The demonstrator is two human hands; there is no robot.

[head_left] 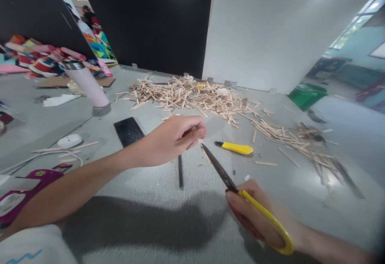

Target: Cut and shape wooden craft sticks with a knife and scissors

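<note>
My left hand (pixel 180 138) is closed in a pinch above the middle of the table. A pale wooden stick (pixel 205 150) pokes out below its fingertips, partly hidden by them. Yellow-handled scissors (pixel 221 170) are gripped in my right hand (pixel 252 214), with fingers through the handle loops. Their dark blades look closed, and the tips point up-left, close to the stick's end. A yellow box cutter (pixel 237 148) lies just beyond the blades. Beneath my left hand a black pen-like rod (pixel 180 172) rests on the table, and a black phone (pixel 128 131) is partly covered by my left forearm.
Loose wooden sticks (pixel 186 95) form a large heap at the back, with more scattered (pixel 279 132) to the right. On the left stand a pale pink tumbler (pixel 87 83), a white mouse (pixel 69 141) and a purple power strip (pixel 36 184). Black and white panels (pixel 255 27) border the table's far edge.
</note>
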